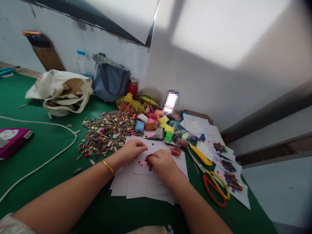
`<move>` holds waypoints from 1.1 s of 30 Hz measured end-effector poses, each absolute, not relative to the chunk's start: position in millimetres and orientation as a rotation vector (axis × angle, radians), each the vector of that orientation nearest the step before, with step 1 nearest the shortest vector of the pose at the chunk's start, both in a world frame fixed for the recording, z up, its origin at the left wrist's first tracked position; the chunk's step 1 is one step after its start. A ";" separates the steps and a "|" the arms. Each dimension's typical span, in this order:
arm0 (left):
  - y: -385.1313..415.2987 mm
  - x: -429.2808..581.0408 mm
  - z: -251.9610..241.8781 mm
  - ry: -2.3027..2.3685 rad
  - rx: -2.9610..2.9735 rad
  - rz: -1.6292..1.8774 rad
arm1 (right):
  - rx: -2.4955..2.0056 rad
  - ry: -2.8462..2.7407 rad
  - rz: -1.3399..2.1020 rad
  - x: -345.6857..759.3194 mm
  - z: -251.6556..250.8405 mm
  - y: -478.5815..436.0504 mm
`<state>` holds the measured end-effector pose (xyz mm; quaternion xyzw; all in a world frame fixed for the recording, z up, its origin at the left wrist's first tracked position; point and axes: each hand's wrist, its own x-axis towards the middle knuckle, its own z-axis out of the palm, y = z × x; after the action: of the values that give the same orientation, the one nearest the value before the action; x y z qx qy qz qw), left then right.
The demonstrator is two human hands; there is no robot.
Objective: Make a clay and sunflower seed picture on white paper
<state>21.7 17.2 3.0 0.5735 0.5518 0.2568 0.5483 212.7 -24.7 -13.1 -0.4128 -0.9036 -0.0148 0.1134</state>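
On the stack of white paper [136, 188], a small card [137, 170] carries a clay figure with a pink part [142, 163] and a dark red part [149, 167]. My right hand [165, 164] bends over this figure, its closed fingertips pressed against the dark red clay. Just left of it my left hand [131, 152], with a gold bangle [108, 166] at the wrist, hovers with fingers pinched. Something small and dark shows at those fingers, too small to name. A lump of red clay in plastic [175, 151] lies beyond my right hand.
Sunflower seeds with coloured bits [104, 133] spread at the left. Behind the paper are wrapped clay blocks [149, 125] and a lit phone [171, 101]. Scissors [214, 187], a yellow cutter [201, 155] and finished seed-covered figures [232, 182] lie right. A white cable [48, 156] crosses the green table.
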 end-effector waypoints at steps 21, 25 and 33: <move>18.7 20.2 -5.8 1.297 1.320 0.629 | -1.379 -2.482 0.095 222.4 10.1 -27.1; 18.5 20.1 -3.9 1.289 1.308 0.617 | -1.340 -2.508 0.090 220.7 7.1 -26.9; 15.0 20.5 2.3 1.134 1.112 0.700 | -1.277 -2.391 0.131 221.5 7.3 -27.0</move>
<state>20.5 15.0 2.3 0.4888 0.4985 0.3077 0.6465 221.5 -27.0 7.3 -0.4597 -0.8610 0.0470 0.2126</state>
